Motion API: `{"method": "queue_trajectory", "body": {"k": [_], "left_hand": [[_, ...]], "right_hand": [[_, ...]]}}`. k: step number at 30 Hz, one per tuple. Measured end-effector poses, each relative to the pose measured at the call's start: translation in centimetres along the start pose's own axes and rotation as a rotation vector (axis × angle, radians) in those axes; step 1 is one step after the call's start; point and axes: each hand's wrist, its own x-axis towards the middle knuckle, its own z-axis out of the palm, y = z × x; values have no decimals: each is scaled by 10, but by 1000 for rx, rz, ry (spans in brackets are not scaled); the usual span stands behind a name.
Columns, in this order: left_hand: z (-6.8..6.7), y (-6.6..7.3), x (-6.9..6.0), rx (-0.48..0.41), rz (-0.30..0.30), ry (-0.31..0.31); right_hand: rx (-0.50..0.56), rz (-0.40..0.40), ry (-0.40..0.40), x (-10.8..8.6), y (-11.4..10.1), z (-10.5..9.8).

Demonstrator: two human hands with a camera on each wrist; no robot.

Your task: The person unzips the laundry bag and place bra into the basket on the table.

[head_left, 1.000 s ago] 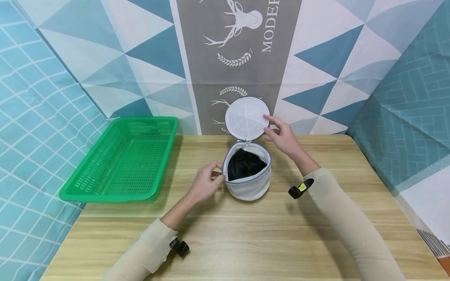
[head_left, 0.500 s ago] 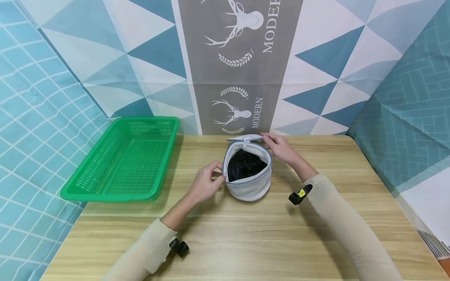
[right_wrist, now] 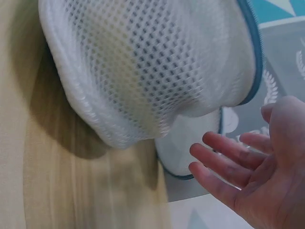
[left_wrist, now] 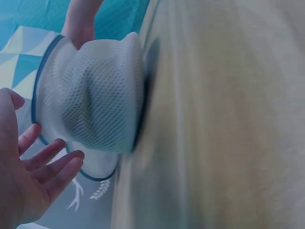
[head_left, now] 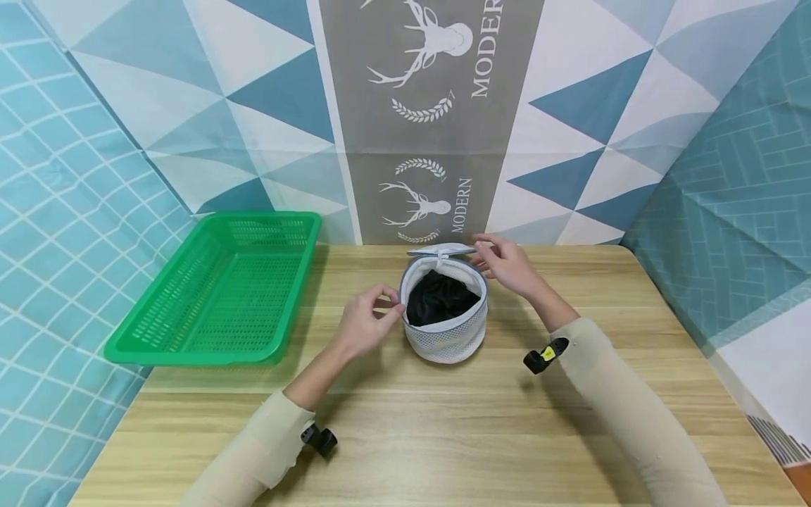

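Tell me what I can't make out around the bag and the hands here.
- Head view: the underside of the black cloth, hidden by its folds and the bag.
- Right wrist view: part of the lid, hidden behind the bag.
- Left wrist view: part of the left hand, cut off by the left edge; the grain of the table, blurred.

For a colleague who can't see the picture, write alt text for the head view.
An open white mesh bag holding black cloth stands on a wooden table, its lid folded back, between a person's left hand and right hand. A green basket sits at left, before a patterned backdrop.
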Motion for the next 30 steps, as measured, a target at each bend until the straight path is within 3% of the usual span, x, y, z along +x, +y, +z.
{"method": "queue_trajectory", "body": {"k": [5,10,15,22,30], "left_hand": [[-7,5,8,21,26,40],[-10,7,13,88,78,53],[-8,10,17,140,123,22],[-2,12,18,287,191,-36],[2,9,18,385,165,-81]], "right_hand": [[-9,-14,30,-5,-11,-2],[-81,-50,68,-12,-19,2],[-175,-99,65,-23,-26,6],[-330,-192,41,-44,-33,12],[-502,-245,-27,-60,-31,20]]}}
